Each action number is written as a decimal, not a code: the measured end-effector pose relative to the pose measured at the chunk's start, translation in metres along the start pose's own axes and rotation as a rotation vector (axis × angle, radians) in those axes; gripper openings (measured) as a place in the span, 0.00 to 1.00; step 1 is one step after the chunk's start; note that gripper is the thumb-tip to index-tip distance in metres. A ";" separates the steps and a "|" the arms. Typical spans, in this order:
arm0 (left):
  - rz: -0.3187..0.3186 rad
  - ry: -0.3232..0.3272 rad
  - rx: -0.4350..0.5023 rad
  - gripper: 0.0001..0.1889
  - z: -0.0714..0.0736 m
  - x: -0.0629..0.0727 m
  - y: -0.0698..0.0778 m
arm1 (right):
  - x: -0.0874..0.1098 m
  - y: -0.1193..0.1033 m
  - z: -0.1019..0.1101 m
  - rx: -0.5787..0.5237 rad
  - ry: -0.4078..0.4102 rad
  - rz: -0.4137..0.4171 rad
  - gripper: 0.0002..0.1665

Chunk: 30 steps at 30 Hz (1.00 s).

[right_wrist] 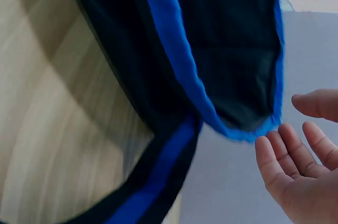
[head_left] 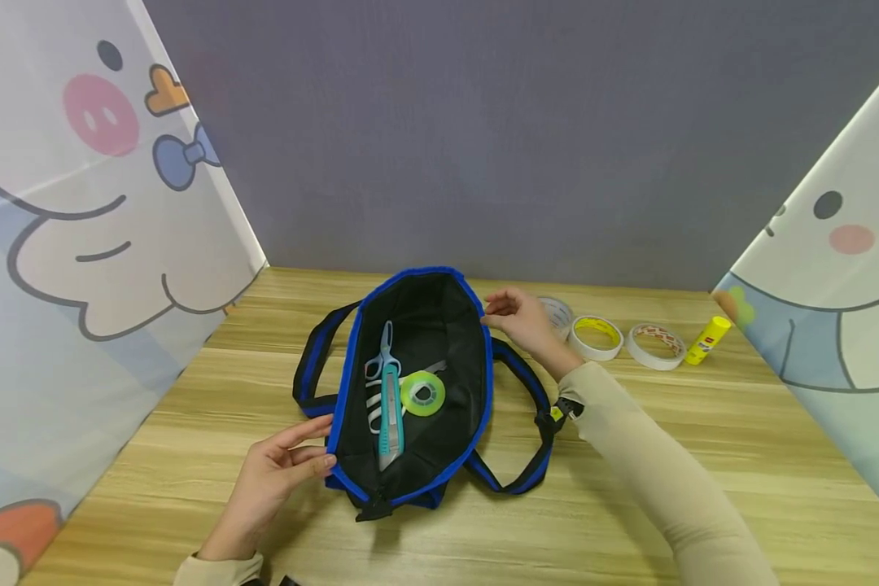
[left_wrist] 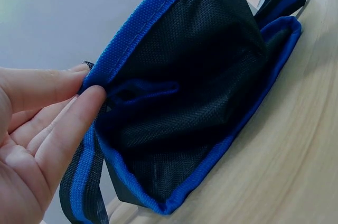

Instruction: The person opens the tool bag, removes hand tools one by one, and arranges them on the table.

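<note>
While pinching the blue rim (left_wrist: 139, 29) of a black bag (head_left: 450, 330) at near left with the left hand (head_left: 267, 480), cut off at the left sleeve (head_left: 216, 571) by the bottom edge. At the bag's near end, a dark zip tab (head_left: 373, 511), hard to make out. As for the bag, set in the middle of the surface (head_left: 564, 529), mouth up, stretched lengthwise from near to far, leaning slightly rightward at the far end. Inside, a turquoise cutter (head_left: 391, 411), laid nearly straight near to far, covering parts of some white loops (head_left: 373, 400) of unclear kind; just beside, a green tape roll (head_left: 411, 396); beyond, a pale blue tool (head_left: 387, 358), partly hidden under the cutter. On either side, striped handles (head_left: 310, 366), looped outward. Near the right sleeve (head_left: 652, 464), a black piece with a yellow label (head_left: 557, 413), unreadable. At the far right rim, the right hand (head_left: 522, 319), released, with fingers loosely bent; impossible to tell whether touching. Behind the right hand, a grey tape roll (head_left: 559, 312), partly hidden; farther right, a yellow-cored roll (head_left: 596, 353) and a white roll (head_left: 655, 360) printed red inside, all lettering illegible. Just beside, a yellow glue stick (head_left: 708, 340), slanting up and rightward, label too small to read. Farthest, a grey backdrop (head_left: 483, 138) between cartoon panels (head_left: 102, 244), cut off at the frame edges.
</note>
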<state>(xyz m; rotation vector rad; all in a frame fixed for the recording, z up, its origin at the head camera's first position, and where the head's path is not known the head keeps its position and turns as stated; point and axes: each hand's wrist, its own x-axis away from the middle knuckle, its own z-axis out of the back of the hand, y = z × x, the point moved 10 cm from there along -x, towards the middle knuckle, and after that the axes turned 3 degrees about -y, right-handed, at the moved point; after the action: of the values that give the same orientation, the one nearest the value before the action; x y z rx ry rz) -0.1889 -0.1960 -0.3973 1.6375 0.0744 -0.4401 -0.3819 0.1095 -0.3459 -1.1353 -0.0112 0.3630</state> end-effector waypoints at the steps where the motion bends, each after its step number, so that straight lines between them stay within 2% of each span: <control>1: -0.001 0.003 -0.004 0.25 0.000 0.000 0.000 | -0.001 -0.004 -0.006 0.022 -0.020 0.013 0.19; 6: 0.005 0.011 -0.009 0.25 0.001 0.000 0.000 | -0.005 -0.018 -0.038 0.074 -0.136 0.058 0.19; 10: 0.011 0.015 -0.006 0.25 0.001 0.000 -0.001 | -0.007 -0.023 -0.060 0.057 -0.223 0.054 0.18; 14: 0.014 0.018 -0.005 0.25 0.002 0.001 -0.001 | -0.008 -0.022 -0.079 -0.005 -0.322 -0.003 0.17; 20: 0.024 0.016 -0.004 0.26 0.003 0.002 -0.003 | -0.011 -0.013 -0.100 -0.029 -0.433 -0.108 0.22; 26: 0.017 0.006 0.005 0.26 0.003 0.001 -0.003 | -0.012 0.001 -0.120 0.011 -0.521 -0.217 0.22; 30: 0.014 0.003 0.009 0.26 0.003 0.001 -0.004 | -0.011 0.009 -0.129 0.070 -0.565 -0.243 0.20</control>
<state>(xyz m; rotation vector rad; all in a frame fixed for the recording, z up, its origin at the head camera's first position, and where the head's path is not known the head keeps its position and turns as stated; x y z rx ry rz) -0.1902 -0.1982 -0.4010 1.6470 0.0631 -0.4284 -0.3698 -0.0046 -0.4070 -0.9191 -0.6229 0.4515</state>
